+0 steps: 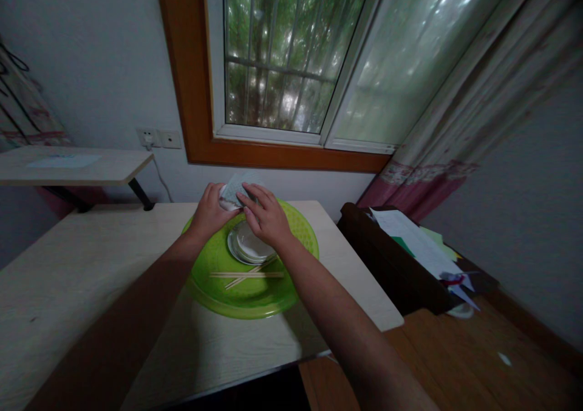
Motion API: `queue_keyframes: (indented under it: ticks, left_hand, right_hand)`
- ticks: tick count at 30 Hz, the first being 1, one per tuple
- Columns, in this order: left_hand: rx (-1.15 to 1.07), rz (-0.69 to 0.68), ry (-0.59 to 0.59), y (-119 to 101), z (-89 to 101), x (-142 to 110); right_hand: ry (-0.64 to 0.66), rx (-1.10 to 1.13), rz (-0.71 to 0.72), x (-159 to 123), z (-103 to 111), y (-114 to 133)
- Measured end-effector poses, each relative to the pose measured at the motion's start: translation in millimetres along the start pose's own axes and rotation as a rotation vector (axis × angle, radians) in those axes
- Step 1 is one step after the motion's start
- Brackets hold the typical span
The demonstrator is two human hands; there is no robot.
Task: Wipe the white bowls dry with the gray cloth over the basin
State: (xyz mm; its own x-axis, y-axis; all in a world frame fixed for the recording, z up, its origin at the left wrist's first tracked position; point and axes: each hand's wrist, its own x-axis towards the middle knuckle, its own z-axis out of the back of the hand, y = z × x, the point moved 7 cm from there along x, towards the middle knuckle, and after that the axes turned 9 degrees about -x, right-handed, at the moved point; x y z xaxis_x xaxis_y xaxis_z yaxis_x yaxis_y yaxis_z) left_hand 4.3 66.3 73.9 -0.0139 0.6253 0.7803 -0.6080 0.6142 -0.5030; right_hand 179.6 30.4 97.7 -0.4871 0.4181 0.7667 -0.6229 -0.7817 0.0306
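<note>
A large green plastic basin (298, 232) sits on a pale wooden table (82, 271). Inside it lie a small stack of pale plates (248, 248) and several wooden chopsticks (246, 275). Both hands are over the far side of the basin, above the plates. My left hand (210, 210) and my right hand (266, 217) both grip a pale grey-green cloth (237, 186), fingers closed on it from either side.
A second small table (73, 165) stands at the left by wall sockets (158, 138). A window is behind the table. At the right a dark wooden cabinet (392, 265) carries loose papers (416, 241), beside a curtain and wooden floor.
</note>
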Motion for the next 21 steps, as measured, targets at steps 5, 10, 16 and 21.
queue_keyframes:
  ticks: [5,10,16,21]
  left_hand:
    - [0.005,0.044,-0.050,1.4,4.3,-0.4]
    - [0.016,0.112,-0.093,9.7,6.5,-0.7]
    - [0.003,0.155,-0.114,15.7,8.2,-1.4]
    - [-0.011,0.183,-0.098,15.5,6.6,-1.5]
  right_hand:
    - [-0.091,-0.046,-0.153,-2.7,4.0,-16.1]
    - [-0.085,-0.138,-0.183,-6.9,1.3,-21.2]
    - [0.054,-0.170,-0.059,-5.4,-8.3,-7.7]
    - [0.079,-0.206,-0.038,-4.1,-8.9,-5.7]
